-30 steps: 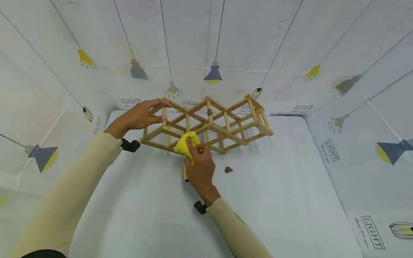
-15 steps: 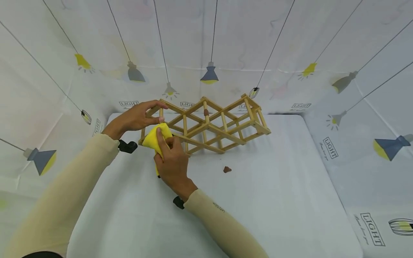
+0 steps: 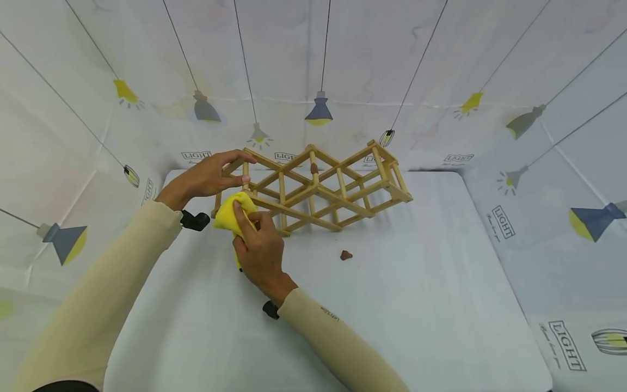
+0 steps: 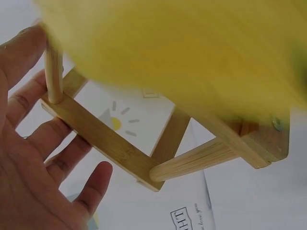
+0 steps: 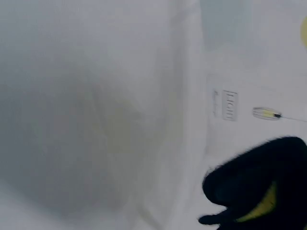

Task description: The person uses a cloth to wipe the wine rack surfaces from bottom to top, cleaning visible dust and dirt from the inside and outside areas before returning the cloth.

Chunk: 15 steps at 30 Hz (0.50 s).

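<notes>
My right hand (image 3: 259,247) pinches the yellow cloth (image 3: 234,215) at the left end of the wooden lattice rack (image 3: 318,189), near the far edge of the white table (image 3: 392,316). My left hand (image 3: 208,175) grips only that end, so a snag could swivel it. The left wrist view shows fingers (image 4: 50,136) behind the bar, hidden from the head view

beige sleeves (image 3: 115,277), the right one dark-lettered, end at black wrist cameras (image 3: 196,220)
</notes>
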Motion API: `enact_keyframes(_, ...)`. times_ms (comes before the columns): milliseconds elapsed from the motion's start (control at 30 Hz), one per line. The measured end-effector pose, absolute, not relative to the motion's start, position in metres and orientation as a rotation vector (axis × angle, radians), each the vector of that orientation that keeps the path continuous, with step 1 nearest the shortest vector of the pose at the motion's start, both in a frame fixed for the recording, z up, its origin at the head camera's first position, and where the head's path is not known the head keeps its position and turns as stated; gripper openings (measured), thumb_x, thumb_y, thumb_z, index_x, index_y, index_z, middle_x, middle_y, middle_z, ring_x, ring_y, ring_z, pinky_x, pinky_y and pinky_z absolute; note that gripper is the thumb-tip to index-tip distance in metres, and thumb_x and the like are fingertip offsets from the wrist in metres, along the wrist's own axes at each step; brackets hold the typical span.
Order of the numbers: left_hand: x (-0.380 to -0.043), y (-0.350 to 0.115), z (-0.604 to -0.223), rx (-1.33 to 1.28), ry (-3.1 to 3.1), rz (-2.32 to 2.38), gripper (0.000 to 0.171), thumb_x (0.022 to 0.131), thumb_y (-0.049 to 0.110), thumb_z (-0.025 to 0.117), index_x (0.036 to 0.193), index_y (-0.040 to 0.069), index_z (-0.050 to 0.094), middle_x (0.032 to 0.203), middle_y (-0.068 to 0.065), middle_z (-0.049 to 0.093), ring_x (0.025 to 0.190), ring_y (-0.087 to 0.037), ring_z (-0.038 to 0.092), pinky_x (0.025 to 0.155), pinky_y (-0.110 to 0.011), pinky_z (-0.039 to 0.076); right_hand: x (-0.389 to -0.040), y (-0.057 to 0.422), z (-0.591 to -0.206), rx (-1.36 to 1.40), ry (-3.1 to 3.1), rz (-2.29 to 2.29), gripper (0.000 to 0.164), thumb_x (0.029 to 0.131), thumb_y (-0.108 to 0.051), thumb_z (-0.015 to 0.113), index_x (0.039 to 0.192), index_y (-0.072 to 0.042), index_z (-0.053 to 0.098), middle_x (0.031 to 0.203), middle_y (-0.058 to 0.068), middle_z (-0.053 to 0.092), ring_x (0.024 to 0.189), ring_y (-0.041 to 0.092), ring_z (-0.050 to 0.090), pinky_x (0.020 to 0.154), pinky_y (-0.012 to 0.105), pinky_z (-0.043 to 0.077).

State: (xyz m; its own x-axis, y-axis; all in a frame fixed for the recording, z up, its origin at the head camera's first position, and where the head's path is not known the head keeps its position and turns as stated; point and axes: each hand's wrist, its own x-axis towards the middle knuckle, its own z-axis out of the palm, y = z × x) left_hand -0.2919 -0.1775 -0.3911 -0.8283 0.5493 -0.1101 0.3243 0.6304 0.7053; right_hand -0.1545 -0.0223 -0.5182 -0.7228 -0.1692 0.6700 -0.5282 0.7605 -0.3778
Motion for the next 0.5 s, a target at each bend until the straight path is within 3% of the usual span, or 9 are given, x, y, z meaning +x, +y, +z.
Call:
enact_keyframes(200,-0.292,-0.176,-0.392,0.715,2.523,0.986,0.046,0.107,0.025,0.066,0.15,0.017,0.054,0.17,-0.012,0.039,0.161,-0.041,0.029,0.125,-0.072,0.026,-0.157,-0.029,-0.533,0.677,-2.557,0.774,0.07,0.096,-0.016,0.074,0.159,-0.033,0.05,0.111,0.007,0.062,0.089,0.012,0.06,0.058,0.013,0.044)
enact_keyframes(300,-0.293,-0.175,-0.391,0.717,2.531,0.973,0.046,0.107,0.025,0.067,0.15,0.017,0.055,0.17,-0.012,0.04,0.16,-0.041,0.03,0.125,-0.072,0.026,-0.151,-0.027,-0.533,0.643,-2.519,0.778,0.071,0.094,-0.016,0.075,0.159,-0.031,0.051,0.11,0.007,0.062,0.087,0.011,0.059,0.057,0.012,0.042)
enact_keyframes(500,-0.292,-0.176,-0.388,0.703,2.558,0.964,0.046,0.106,0.025,0.068,0.149,0.017,0.056,0.167,-0.012,0.044,0.159,-0.041,0.034,0.125,-0.071,0.028,-0.154,-0.031,-0.52,0.517,-2.3,0.793,0.071,0.092,-0.012,0.073,0.159,-0.023,0.051,0.111,0.012,0.063,0.083,0.013,0.06,0.061,0.015,0.049)
